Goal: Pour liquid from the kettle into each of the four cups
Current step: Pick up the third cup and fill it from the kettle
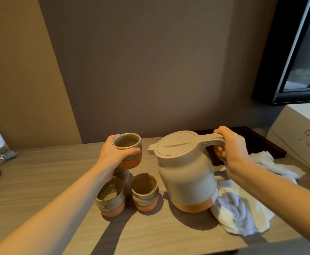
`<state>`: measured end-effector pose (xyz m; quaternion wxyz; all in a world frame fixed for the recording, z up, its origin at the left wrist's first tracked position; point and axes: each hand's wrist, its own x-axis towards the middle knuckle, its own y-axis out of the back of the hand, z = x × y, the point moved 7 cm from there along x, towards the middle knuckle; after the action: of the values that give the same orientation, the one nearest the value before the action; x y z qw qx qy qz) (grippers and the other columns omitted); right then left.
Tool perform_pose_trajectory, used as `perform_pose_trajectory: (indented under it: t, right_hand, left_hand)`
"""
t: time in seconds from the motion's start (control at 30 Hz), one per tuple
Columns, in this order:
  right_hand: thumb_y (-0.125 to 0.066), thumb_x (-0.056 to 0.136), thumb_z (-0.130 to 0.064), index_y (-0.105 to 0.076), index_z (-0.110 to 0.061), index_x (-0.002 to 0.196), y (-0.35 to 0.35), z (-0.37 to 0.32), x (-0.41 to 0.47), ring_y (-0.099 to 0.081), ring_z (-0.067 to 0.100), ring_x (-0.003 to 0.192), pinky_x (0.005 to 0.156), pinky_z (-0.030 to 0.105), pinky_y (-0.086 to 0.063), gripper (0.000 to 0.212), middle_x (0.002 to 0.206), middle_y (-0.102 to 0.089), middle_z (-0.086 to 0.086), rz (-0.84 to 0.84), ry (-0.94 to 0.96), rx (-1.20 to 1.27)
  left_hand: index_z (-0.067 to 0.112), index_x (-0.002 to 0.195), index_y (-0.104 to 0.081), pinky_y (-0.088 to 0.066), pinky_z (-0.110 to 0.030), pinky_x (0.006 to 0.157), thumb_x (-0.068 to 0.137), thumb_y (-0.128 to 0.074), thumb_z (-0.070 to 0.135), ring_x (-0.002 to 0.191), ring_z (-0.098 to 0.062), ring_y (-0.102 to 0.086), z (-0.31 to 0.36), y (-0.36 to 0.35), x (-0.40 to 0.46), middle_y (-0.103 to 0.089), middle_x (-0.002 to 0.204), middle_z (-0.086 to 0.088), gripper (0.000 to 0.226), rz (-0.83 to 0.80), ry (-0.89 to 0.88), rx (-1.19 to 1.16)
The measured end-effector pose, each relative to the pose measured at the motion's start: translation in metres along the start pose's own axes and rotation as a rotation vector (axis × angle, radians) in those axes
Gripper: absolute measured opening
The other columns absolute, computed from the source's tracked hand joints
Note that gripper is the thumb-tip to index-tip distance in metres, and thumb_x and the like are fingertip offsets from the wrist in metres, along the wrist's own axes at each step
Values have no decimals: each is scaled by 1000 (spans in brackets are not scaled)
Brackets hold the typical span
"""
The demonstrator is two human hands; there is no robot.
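Kettle [187,173] stands upright near the middle of the desk [40,172], base just touching a crumpled white towel [242,210] on its right, lid shut, spout turned toward the cups. Likely heavy if full, with a smooth rigid body; the handle at top right is the only sensible hold, and the weight will swing forward as it tips. Right hand [231,150] is wrapped tight around that handle, fingers curled under, thumb over the top. Left hand [113,153] holds one cup [127,147] lifted off the desk, close to the spout, fingers and thumb clasped round its side, mouth up. The cups look like glazed ceramic with bare clay feet: stiff, breakable, somewhat slick on the glaze. Two more cups [111,196] [145,192] sit side by side toward the front edge, left of the kettle; a fourth is mostly hidden under the left wrist. Cannot tell whether any holds liquid.
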<state>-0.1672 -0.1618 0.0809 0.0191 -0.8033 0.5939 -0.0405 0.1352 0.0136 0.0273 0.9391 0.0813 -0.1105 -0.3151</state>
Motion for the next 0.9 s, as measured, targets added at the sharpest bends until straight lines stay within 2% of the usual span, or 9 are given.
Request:
perform_pose_trajectory:
  t: [0.13,0.33,0.47,0.6,0.7,0.8,0.9]
  right_hand:
    - [-57,81,-35,-62,-10,69,-2,-16,-13,-43,12,55,54,27,-34,28,60,-54,4,-17,19,-2]
    - [-57,79,-36,-61,-11,68,-1,-34,-29,-41,14,55,53,26,-34,28,59,-51,3,-39,33,-18]
    - [-56,80,-38,-62,-10,73,-3,-40,-36,-42,13,58,53,26,-35,30,63,-52,4,-41,43,-47]
    - [-56,80,-37,-61,-9,71,-5,-45,-41,-41,13,55,52,25,-34,30,59,-50,4,-59,44,-59]
    - [-56,80,-36,-61,-10,68,-7,-47,-45,-42,12,55,53,26,-35,30,58,-51,3,-76,56,-83]
    - [-56,80,-37,-62,-11,65,-9,-48,-47,-45,13,55,55,27,-37,31,53,-53,1,-91,66,-117]
    - [-57,80,-37,-62,-13,63,-12,-49,-48,-48,14,57,56,28,-38,30,50,-54,-2,-107,83,-156]
  left_hand:
    - [41,121,-46,-53,-39,82,58,-91,38,103,-19,-54,3,5,-19,-56,114,12,78,-8,5,-51]
    - [42,115,-49,-51,-30,72,58,-92,33,100,-14,-55,11,9,-48,-58,110,15,73,-22,-44,-25]
    - [40,110,-53,-50,-25,69,56,-93,28,100,-12,-57,15,9,-65,-61,108,15,68,-51,-74,-18]
    - [36,116,-55,-48,-21,71,51,-96,26,100,-6,-58,21,9,-79,-63,109,14,77,-69,-136,45]
    - [37,119,-51,-48,-22,78,49,-96,30,106,-10,-55,25,6,-84,-57,117,10,83,-105,-188,173]
    - [39,123,-46,-45,-17,75,47,-96,34,108,-12,-52,28,5,-87,-53,121,11,92,-134,-221,285]
    - [35,134,-42,-43,-19,80,45,-95,38,112,-10,-49,28,5,-89,-50,125,12,104,-156,-236,364]
